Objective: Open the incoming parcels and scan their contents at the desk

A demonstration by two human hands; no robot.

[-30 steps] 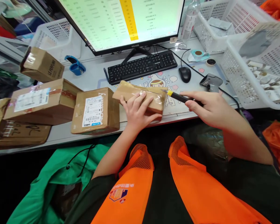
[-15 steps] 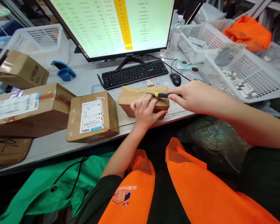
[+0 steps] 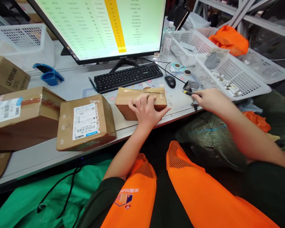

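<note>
While the labeled box (image 3: pixel 85 122) sits on the left side of the desk (image 3: pixel 35 161), the small box (image 3: pixel 140 103) is just right of it, btw, near the desk's front edge, below the kybd (image 3: pixel 129 76). L hand (image 3: pixel 146 110) is spread over it, fingers on the top & front. R hand (image 3: pixel 210 100) is clenched around the cutter (image 3: pixel 191 93), blade apart from the box, tip pointing left, near the scanner (image 3: pixel 191 85).

The person wears a bright orange vest (image 3: pixel 197 193) with net bits (image 3: pixel 142 167). Near six o'clock, it has a blue and orange badge (image 3: pixel 123 199) under pale letters (image 3: pixel 130 190). Dark short sleeves show at seven (image 3: pixel 103 193) and four o'clock.
</note>
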